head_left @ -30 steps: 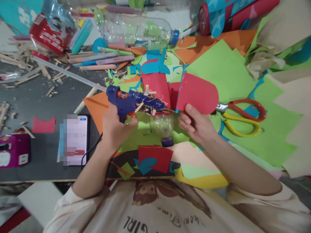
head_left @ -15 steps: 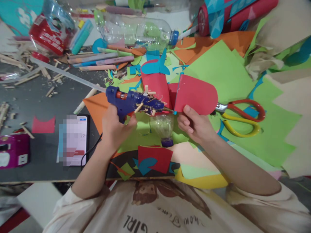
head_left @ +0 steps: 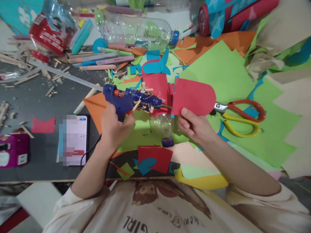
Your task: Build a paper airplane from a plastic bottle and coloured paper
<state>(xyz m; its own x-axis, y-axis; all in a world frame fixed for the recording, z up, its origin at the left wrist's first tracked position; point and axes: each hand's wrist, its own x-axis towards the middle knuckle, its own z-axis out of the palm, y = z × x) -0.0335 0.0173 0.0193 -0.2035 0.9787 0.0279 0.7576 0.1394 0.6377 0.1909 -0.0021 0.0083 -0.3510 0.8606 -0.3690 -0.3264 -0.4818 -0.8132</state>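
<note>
My left hand (head_left: 116, 124) is wrapped round the grip of a blue hot glue gun (head_left: 121, 100), a long clear glue stick (head_left: 65, 75) jutting from its back. Wood splinters cling to its front, and its nozzle meets the blue-edged left side of a red paper piece (head_left: 194, 97) with a rounded right end. That piece is pinched between thumb and fingers of my right hand (head_left: 191, 123). Behind the nozzle lies a small bottle wrapped in red paper (head_left: 155, 82), with a bare clear neck and dark purple cap (head_left: 167, 142) toward me. A blue paper shape (head_left: 154, 67) tops its far end.
Scissors (head_left: 240, 113) with red and yellow handles lie right of my right hand on green paper (head_left: 272, 129). A phone (head_left: 76, 139) rests at left beside a black cord. Across the back are a clear bottle (head_left: 136, 30), markers (head_left: 104, 60) and a red-wrapped bottle (head_left: 238, 16).
The red paper piece has turned slightly, its blue edge now more upright and further left. The nozzle has shifted a little left and up along that edge. Both hands keep their holds.
</note>
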